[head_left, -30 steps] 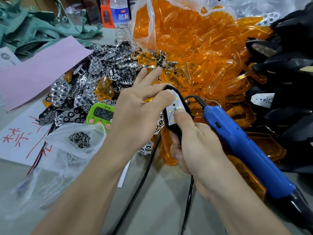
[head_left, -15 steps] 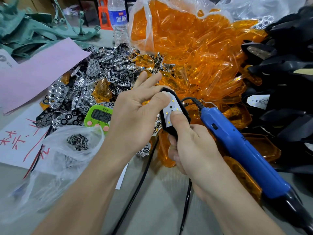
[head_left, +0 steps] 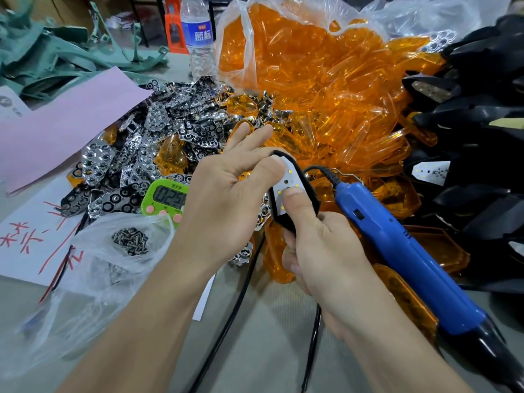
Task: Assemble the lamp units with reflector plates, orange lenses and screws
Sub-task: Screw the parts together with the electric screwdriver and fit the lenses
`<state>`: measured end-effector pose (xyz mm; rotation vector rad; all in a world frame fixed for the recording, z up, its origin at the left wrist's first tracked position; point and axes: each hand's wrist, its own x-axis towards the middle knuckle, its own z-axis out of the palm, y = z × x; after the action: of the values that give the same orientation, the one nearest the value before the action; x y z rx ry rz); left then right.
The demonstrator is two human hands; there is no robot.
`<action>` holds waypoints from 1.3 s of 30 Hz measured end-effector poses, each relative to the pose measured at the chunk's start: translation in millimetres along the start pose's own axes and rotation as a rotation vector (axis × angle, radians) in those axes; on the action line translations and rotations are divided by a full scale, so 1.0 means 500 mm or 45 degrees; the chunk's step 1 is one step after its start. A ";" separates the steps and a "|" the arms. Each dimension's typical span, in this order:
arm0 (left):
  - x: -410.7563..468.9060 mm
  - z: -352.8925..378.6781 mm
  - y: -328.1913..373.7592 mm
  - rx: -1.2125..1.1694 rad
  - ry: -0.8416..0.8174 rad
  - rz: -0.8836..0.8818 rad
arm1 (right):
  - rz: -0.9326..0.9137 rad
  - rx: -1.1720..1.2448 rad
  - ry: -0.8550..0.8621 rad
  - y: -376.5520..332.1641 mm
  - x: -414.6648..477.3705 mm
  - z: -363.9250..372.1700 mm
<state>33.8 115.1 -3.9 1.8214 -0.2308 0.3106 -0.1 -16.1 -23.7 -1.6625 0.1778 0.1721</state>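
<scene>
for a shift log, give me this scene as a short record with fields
held: lamp unit, bare led board up, no reflector plate or lens on it
right hand: grips its lower end, thumb on the board
left hand: thumb on its top end, fingers straight
tool: blue electric screwdriver, lying right of the right hand
screws: in a clear bag, near left
reflector plates: loose pile beyond the green timer
orange lenses: big heap, far side
</scene>
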 end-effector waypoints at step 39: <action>-0.031 -0.136 0.011 1.103 -0.693 -0.383 | 0.085 -0.039 0.028 -0.008 -0.001 -0.001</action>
<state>11.3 178.9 13.2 2.7392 -0.2053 -0.3753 0.2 -16.2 -19.6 -1.6906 0.2486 0.2081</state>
